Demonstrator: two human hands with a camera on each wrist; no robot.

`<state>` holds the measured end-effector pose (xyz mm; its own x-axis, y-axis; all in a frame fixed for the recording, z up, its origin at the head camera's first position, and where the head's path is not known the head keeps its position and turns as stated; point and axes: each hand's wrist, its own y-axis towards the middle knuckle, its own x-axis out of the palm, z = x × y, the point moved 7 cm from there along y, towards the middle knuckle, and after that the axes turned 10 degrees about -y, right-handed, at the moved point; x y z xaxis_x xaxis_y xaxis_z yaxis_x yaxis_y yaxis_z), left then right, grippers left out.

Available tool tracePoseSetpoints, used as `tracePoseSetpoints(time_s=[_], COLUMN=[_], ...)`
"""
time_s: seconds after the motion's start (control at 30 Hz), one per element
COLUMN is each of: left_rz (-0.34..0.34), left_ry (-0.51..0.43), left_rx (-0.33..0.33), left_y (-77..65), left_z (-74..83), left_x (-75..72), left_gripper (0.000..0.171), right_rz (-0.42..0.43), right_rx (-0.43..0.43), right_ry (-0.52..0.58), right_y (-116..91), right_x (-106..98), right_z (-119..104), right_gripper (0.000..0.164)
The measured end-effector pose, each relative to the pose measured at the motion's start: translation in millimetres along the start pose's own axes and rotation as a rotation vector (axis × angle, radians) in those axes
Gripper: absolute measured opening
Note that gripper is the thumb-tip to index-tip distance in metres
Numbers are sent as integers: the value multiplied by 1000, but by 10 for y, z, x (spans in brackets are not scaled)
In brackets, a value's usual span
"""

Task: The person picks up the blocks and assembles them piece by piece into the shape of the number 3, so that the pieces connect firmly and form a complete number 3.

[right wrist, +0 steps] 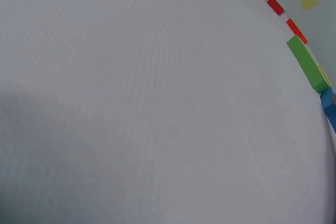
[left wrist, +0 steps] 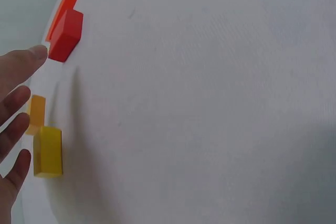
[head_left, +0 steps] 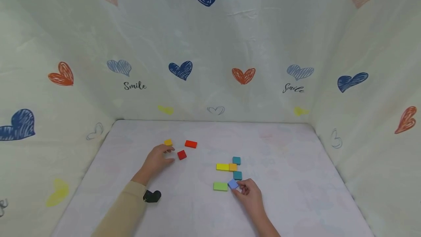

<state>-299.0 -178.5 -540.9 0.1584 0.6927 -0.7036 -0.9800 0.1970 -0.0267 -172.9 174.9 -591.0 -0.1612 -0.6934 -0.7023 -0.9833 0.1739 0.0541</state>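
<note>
My left hand (head_left: 157,159) hovers at the left, fingers apart and holding nothing. Just right of its fingertips lies a red cube (head_left: 182,154), with a longer red block (head_left: 190,144) behind. An orange-yellow block (head_left: 168,142) shows beyond the fingers; the left wrist view has an orange block (left wrist: 37,114) and a yellow block (left wrist: 48,152) beside them. Between thumb and fingers my right hand (head_left: 250,196) pinches a blue block (head_left: 233,184), tilted against the right end of a green block (head_left: 220,186). In the right wrist view, the blue block (right wrist: 328,107) meets the green block (right wrist: 308,64).
Behind the right hand, a yellow block (head_left: 222,166) abuts an orange block (head_left: 232,167), with teal blocks (head_left: 236,160) before and behind it. A white cloth covers the table (head_left: 279,149). Heart-printed curtains (head_left: 210,46) stand at the back and both sides.
</note>
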Motion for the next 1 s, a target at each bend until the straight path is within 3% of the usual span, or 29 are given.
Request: tracePoseSetpoints(time_s=[0.2,0.5,0.83,1.0], left_rz=[12,14,15,45], left_ry=[27,54,47,96], left_rx=[-24,-15,19,-4], left_y=[-31,-28,61,89], left_z=[-147,-211,-92,-57], left_x=[-41,-16,165,232], left_gripper=[36,34,38,40], right_rz=[-7,-22,-2,-8], right_rx=[9,13,2,6], right_ry=[3,19,8,11], right_y=[7,7,-2,-1], right_x=[-14,-26,-28,-18], right_z=[3,-9,-12,-8], right_gripper=[26,25,25,25])
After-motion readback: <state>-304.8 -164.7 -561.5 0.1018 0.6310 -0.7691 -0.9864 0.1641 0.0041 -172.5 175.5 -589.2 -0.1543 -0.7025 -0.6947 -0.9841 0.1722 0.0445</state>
